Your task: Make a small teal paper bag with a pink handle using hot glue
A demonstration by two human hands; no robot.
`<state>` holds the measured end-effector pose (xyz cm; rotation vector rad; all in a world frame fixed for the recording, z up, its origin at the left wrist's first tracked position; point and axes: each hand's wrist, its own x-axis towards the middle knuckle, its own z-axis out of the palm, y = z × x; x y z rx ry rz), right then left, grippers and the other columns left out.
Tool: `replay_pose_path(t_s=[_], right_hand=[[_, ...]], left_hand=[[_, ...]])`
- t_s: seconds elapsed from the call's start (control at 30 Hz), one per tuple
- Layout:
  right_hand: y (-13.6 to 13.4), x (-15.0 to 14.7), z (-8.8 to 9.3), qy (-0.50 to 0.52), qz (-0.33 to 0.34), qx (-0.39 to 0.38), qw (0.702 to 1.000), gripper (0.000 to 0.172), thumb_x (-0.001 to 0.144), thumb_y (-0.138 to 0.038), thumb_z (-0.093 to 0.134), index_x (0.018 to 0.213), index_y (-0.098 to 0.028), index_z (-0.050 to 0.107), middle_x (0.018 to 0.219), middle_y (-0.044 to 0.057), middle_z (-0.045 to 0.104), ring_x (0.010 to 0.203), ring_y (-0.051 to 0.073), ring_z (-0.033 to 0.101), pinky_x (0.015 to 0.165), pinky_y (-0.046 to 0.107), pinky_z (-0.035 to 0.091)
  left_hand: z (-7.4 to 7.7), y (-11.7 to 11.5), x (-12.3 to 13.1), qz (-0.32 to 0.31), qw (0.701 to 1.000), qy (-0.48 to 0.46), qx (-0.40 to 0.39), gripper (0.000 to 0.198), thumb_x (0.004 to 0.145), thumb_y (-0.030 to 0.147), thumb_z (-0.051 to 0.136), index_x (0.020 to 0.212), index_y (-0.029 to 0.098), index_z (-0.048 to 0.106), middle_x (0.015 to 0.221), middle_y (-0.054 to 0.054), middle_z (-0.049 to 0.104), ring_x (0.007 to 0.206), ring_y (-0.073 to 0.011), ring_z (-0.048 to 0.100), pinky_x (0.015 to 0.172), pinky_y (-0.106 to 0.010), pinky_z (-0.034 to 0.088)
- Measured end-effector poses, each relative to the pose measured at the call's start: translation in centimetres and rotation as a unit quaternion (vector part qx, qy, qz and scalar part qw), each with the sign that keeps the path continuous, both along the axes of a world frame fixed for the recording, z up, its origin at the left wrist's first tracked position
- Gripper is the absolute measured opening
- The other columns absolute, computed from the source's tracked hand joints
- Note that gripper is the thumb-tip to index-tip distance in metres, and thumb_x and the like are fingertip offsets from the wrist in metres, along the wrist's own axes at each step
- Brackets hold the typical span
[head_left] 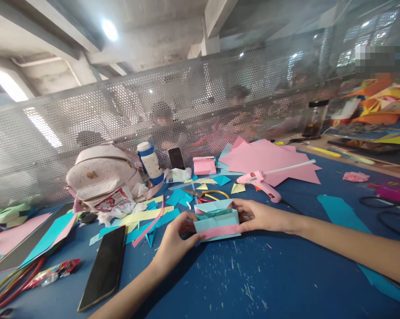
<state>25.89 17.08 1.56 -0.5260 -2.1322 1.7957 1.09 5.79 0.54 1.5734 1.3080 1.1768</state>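
Together, the left hand point(178, 237) and the right hand point(258, 215) pinch a small blue-green paper box with a pink stripe point(218, 223), each grip snug on one end. It is between them, over the dark blue tabletop point(269, 279), near a pink plastic glue gun point(262, 184).

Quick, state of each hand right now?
Left hand: closed, gripping the folded teal-and-pink paper piece at its left end.
Right hand: closed, gripping its right end.

A perforated metal partition point(120, 106) stood behind the blue surface point(282, 279), beneath concrete ceiling beams point(219, 17) and a bright lamp point(110, 29).
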Motion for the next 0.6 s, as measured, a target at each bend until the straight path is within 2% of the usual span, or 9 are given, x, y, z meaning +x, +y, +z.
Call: replay_pose_path(t_s=[0.13,0.27,0.4,0.6], right_hand=[[-0.1,-0.2,-0.2,0.009,0.001,0.005,1.000,0.073,0.075,-0.036,0.074,0.138,-0.020,0.040,0.132,0.012,0.054,0.117,0.024,0.056,0.102,0.041,0.044],[-0.2,-0.2,-0.2,0.013,-0.001,0.017,1.000,0.071,0.076,-0.036,0.072,0.138,-0.019,0.040,0.133,0.013,0.053,0.116,0.024,0.056,0.102,0.042,0.044],[-0.2,-0.2,-0.3,0.000,-0.013,0.029,0.999,0.074,0.074,-0.037,0.073,0.138,-0.020,0.041,0.135,0.013,0.052,0.121,0.027,0.053,0.102,0.043,0.044],[-0.2,-0.2,-0.4,-0.015,-0.027,0.049,0.998,0.074,0.074,-0.037,0.072,0.138,-0.020,0.040,0.133,0.013,0.053,0.123,0.028,0.052,0.103,0.047,0.043]], left_hand=[[0.6,0.2,-0.7,-0.002,0.992,0.109,0.059,0.018,0.074,0.025,0.070,0.078,0.018,0.054,0.089,-0.002,0.058,0.084,-0.0159,0.058,0.077,-0.029,0.052],[1.5,0.0,-1.1,-0.019,0.979,0.182,0.091,0.012,0.077,0.023,0.069,0.080,0.019,0.059,0.096,-0.004,0.059,0.090,-0.0180,0.058,0.076,-0.029,0.051],[2.3,-0.3,-1.1,-0.036,0.961,0.253,0.105,0.010,0.077,0.025,0.070,0.079,0.020,0.062,0.105,-0.006,0.061,0.096,-0.0213,0.059,0.082,-0.034,0.049],[2.4,-0.7,-0.8,-0.035,0.928,0.342,0.140,0.013,0.078,0.030,0.070,0.086,0.022,0.065,0.117,-0.007,0.061,0.098,-0.0231,0.061,0.081,-0.036,0.050]])
